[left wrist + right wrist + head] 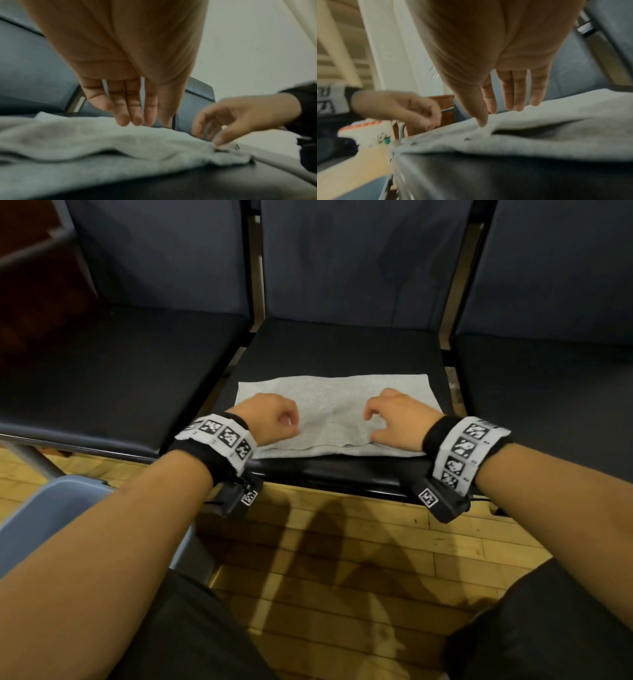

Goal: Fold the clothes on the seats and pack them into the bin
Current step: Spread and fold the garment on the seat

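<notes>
Grey cloth [337, 409], folded, at the middle seat's [342, 347] front edge. Our left hand [270, 417] and right hand [399, 419] hover, fingers loose, grasping nothing. Bin [51, 515] cut off by our arm.

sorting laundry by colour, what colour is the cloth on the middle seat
Light grey, plain; the folded cloth shows best in the head view.

Both forearms are reaching forward side by side, each wearing a black wrist strap with a marker band. The left hand [270, 417] is hovering knuckles-up with loosely curled fingers, holding nothing. The right hand [399, 417] is mirroring it, fingers relaxed and pointing downward.
</notes>
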`<state>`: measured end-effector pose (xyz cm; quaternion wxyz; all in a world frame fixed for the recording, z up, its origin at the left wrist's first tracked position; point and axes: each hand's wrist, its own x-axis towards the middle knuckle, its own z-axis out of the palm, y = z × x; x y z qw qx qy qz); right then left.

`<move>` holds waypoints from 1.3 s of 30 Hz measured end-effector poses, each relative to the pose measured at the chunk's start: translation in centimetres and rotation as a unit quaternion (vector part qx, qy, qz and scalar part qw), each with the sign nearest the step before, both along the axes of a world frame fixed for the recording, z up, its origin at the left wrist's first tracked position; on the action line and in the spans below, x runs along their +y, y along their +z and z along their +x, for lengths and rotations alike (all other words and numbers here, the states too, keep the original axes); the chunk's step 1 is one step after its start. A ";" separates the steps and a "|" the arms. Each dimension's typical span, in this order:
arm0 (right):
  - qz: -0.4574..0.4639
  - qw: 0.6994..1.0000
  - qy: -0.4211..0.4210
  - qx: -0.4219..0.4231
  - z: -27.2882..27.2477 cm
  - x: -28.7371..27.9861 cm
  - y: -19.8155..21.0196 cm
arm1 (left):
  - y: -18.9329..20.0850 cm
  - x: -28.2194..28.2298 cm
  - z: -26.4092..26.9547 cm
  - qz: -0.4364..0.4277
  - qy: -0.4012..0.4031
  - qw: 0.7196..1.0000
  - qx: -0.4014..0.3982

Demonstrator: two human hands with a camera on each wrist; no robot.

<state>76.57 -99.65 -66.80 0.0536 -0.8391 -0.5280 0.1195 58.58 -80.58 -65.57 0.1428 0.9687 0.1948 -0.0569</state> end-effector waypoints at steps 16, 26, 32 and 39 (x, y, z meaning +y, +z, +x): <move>0.027 0.999 -0.026 -0.036 -2.2 0.4 -0.1 | -1.0 -1.8 1.3 0.031 -0.020 0.999 -0.006; 0.020 0.998 -0.053 -0.002 -2.4 1.1 -0.2 | -1.1 3.0 0.2 0.018 0.248 0.968 -0.034; -0.039 0.995 -0.090 0.028 -2.6 4.1 -1.5 | -2.1 4.5 0.2 -0.059 0.360 0.931 0.028; -0.068 0.988 -0.127 0.051 -3.4 6.5 -3.6 | -2.3 4.9 0.7 -0.082 0.339 0.936 0.048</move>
